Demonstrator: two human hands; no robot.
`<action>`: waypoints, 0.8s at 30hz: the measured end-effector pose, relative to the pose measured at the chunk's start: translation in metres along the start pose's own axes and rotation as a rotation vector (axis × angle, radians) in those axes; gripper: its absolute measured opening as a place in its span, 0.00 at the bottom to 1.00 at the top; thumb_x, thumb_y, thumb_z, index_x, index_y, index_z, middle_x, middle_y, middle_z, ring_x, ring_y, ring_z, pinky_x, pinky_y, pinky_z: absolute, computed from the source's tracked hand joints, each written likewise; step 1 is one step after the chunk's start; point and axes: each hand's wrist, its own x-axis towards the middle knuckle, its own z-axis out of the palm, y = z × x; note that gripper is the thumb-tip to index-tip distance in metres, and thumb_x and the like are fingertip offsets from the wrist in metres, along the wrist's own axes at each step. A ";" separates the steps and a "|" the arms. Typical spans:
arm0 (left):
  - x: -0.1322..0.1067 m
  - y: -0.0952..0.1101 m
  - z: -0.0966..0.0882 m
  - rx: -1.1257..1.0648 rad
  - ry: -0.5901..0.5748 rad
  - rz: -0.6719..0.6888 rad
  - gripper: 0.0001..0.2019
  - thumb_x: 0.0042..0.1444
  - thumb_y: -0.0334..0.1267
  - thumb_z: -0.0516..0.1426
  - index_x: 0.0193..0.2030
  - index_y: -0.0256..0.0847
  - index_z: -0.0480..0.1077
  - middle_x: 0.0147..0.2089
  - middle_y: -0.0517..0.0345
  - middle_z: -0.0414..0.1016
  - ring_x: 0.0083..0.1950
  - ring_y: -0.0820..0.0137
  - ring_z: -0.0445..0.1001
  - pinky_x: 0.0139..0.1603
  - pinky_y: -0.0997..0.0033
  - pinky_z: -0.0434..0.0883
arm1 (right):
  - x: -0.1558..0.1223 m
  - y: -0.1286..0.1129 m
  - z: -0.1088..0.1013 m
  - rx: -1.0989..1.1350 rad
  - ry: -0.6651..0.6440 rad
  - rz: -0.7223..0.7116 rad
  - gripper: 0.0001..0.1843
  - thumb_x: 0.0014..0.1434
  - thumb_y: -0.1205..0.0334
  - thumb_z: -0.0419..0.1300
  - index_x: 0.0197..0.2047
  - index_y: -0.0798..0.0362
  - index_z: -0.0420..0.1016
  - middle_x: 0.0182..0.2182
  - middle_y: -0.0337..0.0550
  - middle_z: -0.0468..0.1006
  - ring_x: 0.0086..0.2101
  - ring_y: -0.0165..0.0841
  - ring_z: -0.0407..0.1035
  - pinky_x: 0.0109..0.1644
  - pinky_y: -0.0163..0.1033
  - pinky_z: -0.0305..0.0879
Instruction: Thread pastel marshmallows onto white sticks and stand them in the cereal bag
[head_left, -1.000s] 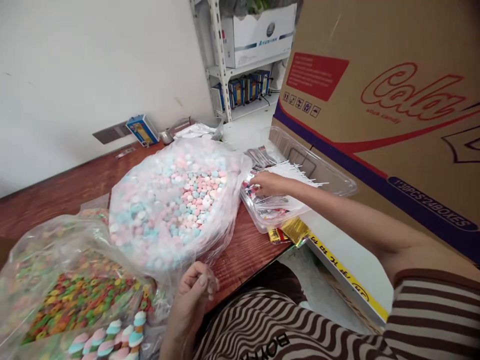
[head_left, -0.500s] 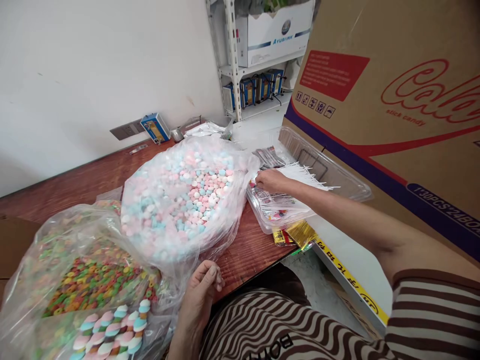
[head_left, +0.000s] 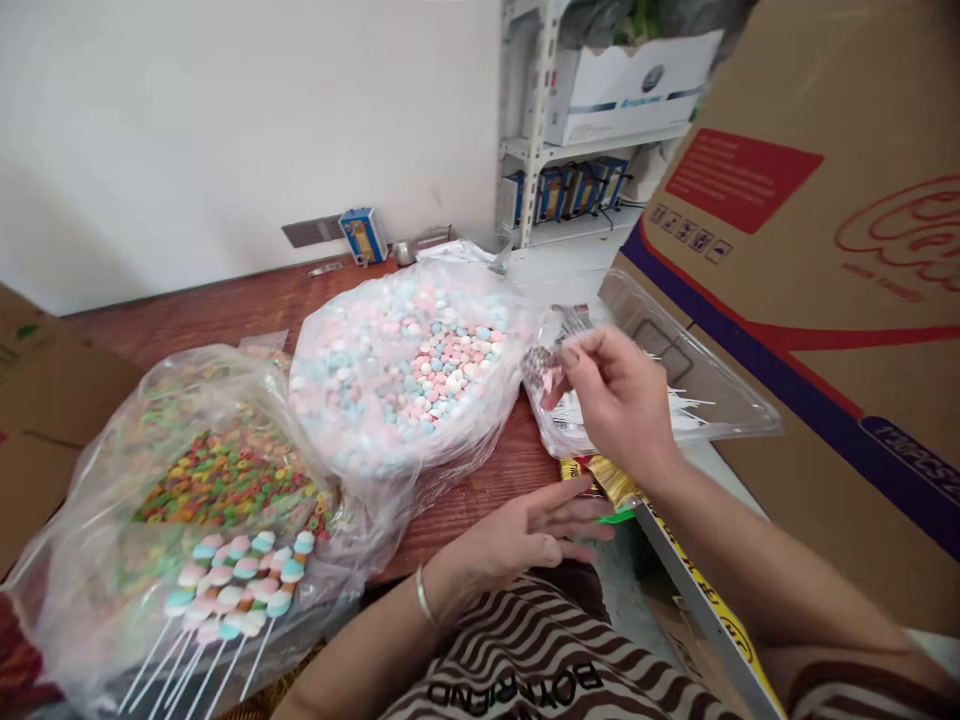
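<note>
The right hand [head_left: 619, 405] is raised just above the clear plastic tray [head_left: 720, 395], its thumb and fingers pinched on a small printed wrapper [head_left: 541, 368]; the print on it is too blurred to read. Thin white sticks [head_left: 679, 405] lie loose in the tray behind the hand, too many and too fine to count. The left hand [head_left: 525, 535] hovers open at the near edge of the wooden table [head_left: 225, 310], fingers spread flat and holding nothing, with one thin bangle [head_left: 424, 597] on its wrist. Beside the tray sits one big clear bag of pink, blue and white sweets [head_left: 409, 375], and left of that a second clear bag of small coloured rings [head_left: 217, 475]. In front of the ring bag lies a bunch of pastel twisted lollipops [head_left: 236, 580] on white sticks, roughly a dozen, though they overlap too much for a sure count. A gold foil packet [head_left: 600, 478] pokes out from under the tray at the table edge. The large brown carton [head_left: 832, 260] on the right carries a red label panel, a row of handling symbols and red curly lettering cut off by the frame. The striped shirt [head_left: 517, 675] shows the word "BOYFRIEND", upside down from here. On the metal shelf [head_left: 536, 130] stands one white box [head_left: 626, 85] with a blurred blue logo.
</note>
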 end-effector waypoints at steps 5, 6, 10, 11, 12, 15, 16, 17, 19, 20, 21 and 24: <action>0.008 0.016 0.018 -0.218 0.179 0.491 0.36 0.42 0.58 0.72 0.57 0.44 0.74 0.60 0.47 0.75 0.62 0.54 0.72 0.62 0.57 0.69 | -0.071 -0.014 0.039 0.257 0.023 0.101 0.08 0.69 0.55 0.59 0.40 0.49 0.72 0.27 0.37 0.79 0.25 0.31 0.74 0.30 0.36 0.70; 0.002 0.020 0.014 -0.232 0.301 0.562 0.30 0.45 0.55 0.72 0.54 0.44 0.76 0.56 0.49 0.77 0.57 0.58 0.75 0.58 0.59 0.71 | -0.079 -0.009 0.046 0.288 0.027 0.114 0.08 0.69 0.55 0.60 0.40 0.49 0.73 0.27 0.37 0.79 0.26 0.31 0.73 0.31 0.36 0.70; -0.031 0.025 -0.011 -0.181 0.799 0.719 0.16 0.45 0.41 0.73 0.38 0.39 0.77 0.40 0.57 0.79 0.41 0.70 0.76 0.47 0.68 0.73 | -0.091 0.010 0.073 0.485 -0.160 0.294 0.10 0.68 0.52 0.61 0.41 0.49 0.75 0.32 0.38 0.80 0.32 0.32 0.76 0.39 0.37 0.73; -0.039 0.024 -0.018 -0.162 0.895 0.738 0.16 0.43 0.41 0.74 0.35 0.38 0.77 0.38 0.58 0.79 0.39 0.71 0.76 0.47 0.69 0.73 | -0.091 0.014 0.080 0.540 -0.227 0.345 0.11 0.67 0.51 0.62 0.44 0.49 0.77 0.35 0.40 0.81 0.36 0.33 0.76 0.42 0.38 0.74; -0.046 0.021 -0.024 -0.141 0.978 0.753 0.16 0.42 0.41 0.74 0.34 0.38 0.77 0.36 0.59 0.79 0.38 0.72 0.75 0.46 0.70 0.73 | -0.092 0.016 0.088 0.591 -0.290 0.388 0.12 0.65 0.50 0.64 0.46 0.48 0.77 0.38 0.40 0.82 0.39 0.34 0.77 0.45 0.39 0.74; -0.065 0.012 -0.036 -0.062 1.118 0.753 0.16 0.42 0.43 0.74 0.31 0.37 0.77 0.32 0.60 0.78 0.36 0.73 0.74 0.44 0.72 0.72 | -0.096 0.022 0.110 0.681 -0.422 0.472 0.15 0.60 0.51 0.68 0.48 0.47 0.78 0.40 0.40 0.82 0.43 0.35 0.76 0.48 0.39 0.73; -0.070 0.010 -0.039 -0.040 1.133 0.739 0.16 0.42 0.44 0.74 0.30 0.37 0.77 0.31 0.60 0.78 0.35 0.73 0.74 0.43 0.72 0.71 | -0.099 0.024 0.117 0.675 -0.439 0.483 0.14 0.60 0.52 0.69 0.46 0.48 0.79 0.38 0.39 0.82 0.41 0.34 0.75 0.47 0.38 0.72; -0.075 0.008 -0.041 -0.031 1.145 0.732 0.16 0.43 0.44 0.74 0.30 0.37 0.76 0.31 0.60 0.77 0.35 0.73 0.73 0.42 0.72 0.71 | -0.102 0.027 0.122 0.659 -0.443 0.485 0.11 0.60 0.52 0.69 0.43 0.49 0.79 0.36 0.39 0.81 0.39 0.33 0.74 0.45 0.37 0.71; -0.084 0.007 -0.046 -0.046 1.174 0.761 0.15 0.45 0.43 0.73 0.32 0.38 0.76 0.32 0.60 0.77 0.35 0.73 0.73 0.42 0.72 0.71 | -0.108 0.035 0.130 0.607 -0.466 0.478 0.10 0.61 0.52 0.67 0.37 0.50 0.78 0.32 0.38 0.79 0.34 0.31 0.72 0.40 0.36 0.70; -0.090 0.009 -0.048 -0.043 1.196 0.788 0.15 0.46 0.44 0.72 0.33 0.38 0.76 0.33 0.61 0.77 0.35 0.73 0.73 0.42 0.71 0.70 | -0.111 0.039 0.131 0.578 -0.509 0.475 0.10 0.61 0.52 0.66 0.36 0.50 0.77 0.31 0.38 0.78 0.32 0.31 0.71 0.38 0.36 0.70; -0.096 0.011 -0.051 -0.004 1.223 0.798 0.14 0.47 0.44 0.71 0.34 0.38 0.76 0.33 0.60 0.77 0.34 0.72 0.73 0.42 0.71 0.70 | -0.113 0.043 0.132 0.548 -0.566 0.468 0.11 0.61 0.52 0.66 0.36 0.51 0.77 0.31 0.39 0.79 0.32 0.32 0.72 0.38 0.37 0.70; -0.121 0.022 -0.059 0.411 1.228 0.588 0.11 0.52 0.44 0.67 0.32 0.38 0.77 0.30 0.59 0.76 0.33 0.70 0.71 0.40 0.71 0.68 | -0.114 0.047 0.130 0.394 -0.670 0.338 0.15 0.62 0.54 0.64 0.50 0.50 0.75 0.43 0.46 0.81 0.39 0.38 0.76 0.44 0.44 0.74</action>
